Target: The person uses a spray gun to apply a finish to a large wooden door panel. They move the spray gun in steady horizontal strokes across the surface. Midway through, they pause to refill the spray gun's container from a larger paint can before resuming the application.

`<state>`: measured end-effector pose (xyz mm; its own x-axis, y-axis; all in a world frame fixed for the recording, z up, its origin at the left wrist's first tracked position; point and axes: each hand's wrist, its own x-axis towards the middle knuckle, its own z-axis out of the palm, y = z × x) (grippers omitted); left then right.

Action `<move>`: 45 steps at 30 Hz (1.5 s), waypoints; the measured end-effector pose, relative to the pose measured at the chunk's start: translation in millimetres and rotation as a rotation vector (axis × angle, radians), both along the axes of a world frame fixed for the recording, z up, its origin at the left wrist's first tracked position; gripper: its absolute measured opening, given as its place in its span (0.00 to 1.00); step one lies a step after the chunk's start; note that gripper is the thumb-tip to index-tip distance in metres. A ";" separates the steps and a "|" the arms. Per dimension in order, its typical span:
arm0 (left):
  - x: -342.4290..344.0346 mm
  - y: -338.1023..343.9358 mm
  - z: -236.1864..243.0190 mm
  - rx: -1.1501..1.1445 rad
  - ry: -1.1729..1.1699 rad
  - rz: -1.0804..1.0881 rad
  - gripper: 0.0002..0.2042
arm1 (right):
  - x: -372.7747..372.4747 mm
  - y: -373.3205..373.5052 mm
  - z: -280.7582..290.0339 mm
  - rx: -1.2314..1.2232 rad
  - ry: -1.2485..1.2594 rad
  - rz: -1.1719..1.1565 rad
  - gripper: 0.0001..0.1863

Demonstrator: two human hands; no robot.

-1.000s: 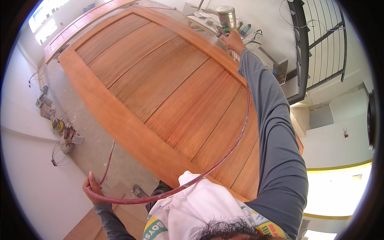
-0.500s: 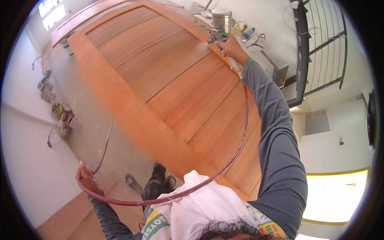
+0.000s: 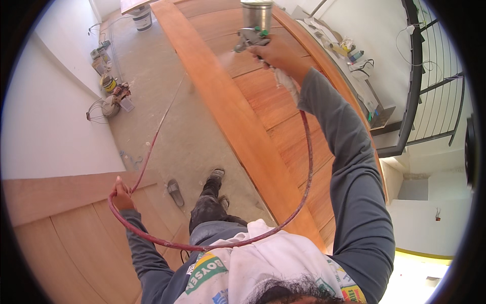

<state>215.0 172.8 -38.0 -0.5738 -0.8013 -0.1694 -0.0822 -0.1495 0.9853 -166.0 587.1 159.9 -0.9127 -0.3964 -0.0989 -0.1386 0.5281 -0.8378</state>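
In my right hand [image 3: 283, 58] is a spray gun [image 3: 250, 39], its metal cup [image 3: 257, 15] on top, held above the far part of a large wooden door panel [image 3: 283, 137]. A faint mist shows by the nozzle, which faces left. Whitish wrapping covers the hose end under the gun. From there the dark red hose [image 3: 308, 162] loops down across my front to my left hand [image 3: 122, 196]. My left fingers are closed round the hose, out to the left of the panel, and the hose runs on to the floor beyond.
Another wooden panel [image 3: 66, 218] lies at the lower left. Tools and cans [image 3: 109, 83] line the left wall, with a white bucket [image 3: 143, 19] farther off. A loose slipper [image 3: 174, 192] lies near my feet. On the right are a cluttered ledge [image 3: 349, 55] and a black railing [image 3: 416, 71].
My right hand has carried the spray gun from the panel's right edge leftward over its boards. The view has shifted, showing more floor and the lower-left panel. My left hand still holds the hose.
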 end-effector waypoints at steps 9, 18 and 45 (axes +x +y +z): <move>100.2 -28.0 -32.8 -0.157 -0.317 -0.008 0.21 | 66.5 -45.2 24.4 -0.178 -0.105 0.097 0.13; 2.2 33.1 3.2 -0.068 -0.203 -0.162 0.22 | -12.2 55.2 -7.6 -0.039 0.030 -0.098 0.13; -205.5 123.0 40.6 -0.395 -0.185 -0.521 0.22 | -246.6 376.2 -78.2 0.560 0.466 -0.681 0.21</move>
<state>9.5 295.7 2.6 -0.8913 -0.4503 -0.0534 -0.2184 0.3231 0.9208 -412.7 963.4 81.7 -0.9234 0.2207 0.3142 0.0897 0.9197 -0.3823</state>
